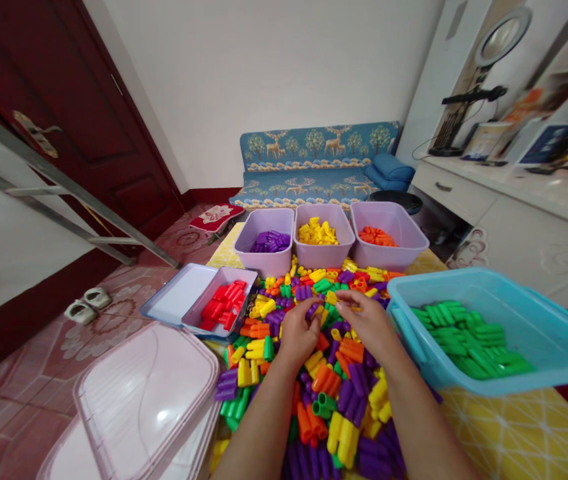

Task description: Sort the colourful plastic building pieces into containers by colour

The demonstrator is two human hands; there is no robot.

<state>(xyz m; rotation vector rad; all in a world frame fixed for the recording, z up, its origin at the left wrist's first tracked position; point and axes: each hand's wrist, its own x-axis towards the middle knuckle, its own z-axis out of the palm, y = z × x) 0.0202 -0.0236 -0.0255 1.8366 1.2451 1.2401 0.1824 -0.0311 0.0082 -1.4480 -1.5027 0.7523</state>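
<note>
Over a heap of coloured plastic tube-shaped blocks (pixel 349 350), both of my hands work close together. My left hand (pixel 301 331) curls its fingers around a small purple tube block (pixel 313 309). At the fingertips of my right hand (pixel 365 321) is a yellow tube block (pixel 332 297), partly covered by the fingers. Purple, yellow, orange and green pieces lie mixed below and around both wrists, some joined side by side. My forearms hide part of the heap.
Lilac bins hold purple (pixel 271 241), yellow (pixel 318 231) and orange pieces (pixel 377 236) at the back. Red pieces (pixel 224 305) fill a box at left, beside pale lids (pixel 149 393). A blue tub (pixel 554 333) with green pieces stands right. Beyond are a sofa (pixel 314 177) and a ladder (pixel 59 183).
</note>
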